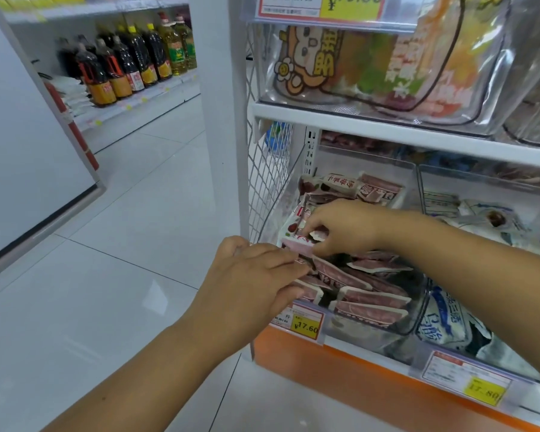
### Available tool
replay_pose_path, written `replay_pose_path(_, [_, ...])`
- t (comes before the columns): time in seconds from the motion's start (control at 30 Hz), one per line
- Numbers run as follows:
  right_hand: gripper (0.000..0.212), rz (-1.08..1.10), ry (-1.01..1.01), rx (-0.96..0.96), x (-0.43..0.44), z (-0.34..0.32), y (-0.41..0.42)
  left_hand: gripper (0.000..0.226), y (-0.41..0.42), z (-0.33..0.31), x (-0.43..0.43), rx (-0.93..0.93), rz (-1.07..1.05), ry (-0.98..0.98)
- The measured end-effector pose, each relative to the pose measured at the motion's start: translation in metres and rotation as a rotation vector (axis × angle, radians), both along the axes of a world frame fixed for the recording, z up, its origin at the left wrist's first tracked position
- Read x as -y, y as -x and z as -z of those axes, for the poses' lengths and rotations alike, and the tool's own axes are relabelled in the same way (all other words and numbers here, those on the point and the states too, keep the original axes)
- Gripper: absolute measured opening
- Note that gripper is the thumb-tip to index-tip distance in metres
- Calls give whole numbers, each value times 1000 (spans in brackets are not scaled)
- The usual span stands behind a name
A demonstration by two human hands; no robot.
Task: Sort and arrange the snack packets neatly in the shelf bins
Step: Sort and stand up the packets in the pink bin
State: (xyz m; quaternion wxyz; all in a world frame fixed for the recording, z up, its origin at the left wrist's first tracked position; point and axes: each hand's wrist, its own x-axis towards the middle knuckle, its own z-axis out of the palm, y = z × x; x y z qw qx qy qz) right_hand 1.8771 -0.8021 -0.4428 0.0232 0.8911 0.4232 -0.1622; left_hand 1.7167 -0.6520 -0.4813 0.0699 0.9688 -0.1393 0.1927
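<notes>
to my left, dark and yellow bottles [128,67] are standing on a far shelf [169,102]; i'm standing on glossy tiled floor [106,260].

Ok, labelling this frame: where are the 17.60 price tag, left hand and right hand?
17.60 price tag [306,328], head view, yellow part.
left hand [250,275], head view, its back.
right hand [343,226], head view, its back.

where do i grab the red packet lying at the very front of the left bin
Probably pinch the front packet by its upper long edge, coming from above: it leans against others, and the clear bin wall covers its front.
</notes>
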Motion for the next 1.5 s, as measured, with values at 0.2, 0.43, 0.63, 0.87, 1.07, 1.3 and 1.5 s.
replay_pose_path(0.2, [25, 114, -146, -198, 9, -14, -3, 31, 3, -1, 10, 37, 83, -8])
replay_pose_path(0.43, [12, 33, -190, 45, 2, -2, -1, 38, 2, -3, 11, -98, 134, 74])
replay_pose_path(0.63, [10, 204, -475, -248, 20, -13, -11, 22, -1, 3, 6, -60, 149, 50])
replay_pose_path(0.87, [13, 163, -421, -254, 20, -15, 1, 37, 2, -5, 7, -142, 95, 137])
replay_pose_path(1.07, [12, 24, -151, -363, 15, -23, 19, 69, -2, -6, 13, -263, 62, 122])
replay_pose_path(1.3, [48, 254, -401, -51, 2, -18, -14, 58, -8, -4, 15, -232, 65, -9])
replay_pose_path(1.5, [15, 181, -408, 76, -7, -8, -18, 54, -5, -7, 15, -237, 63, 73])
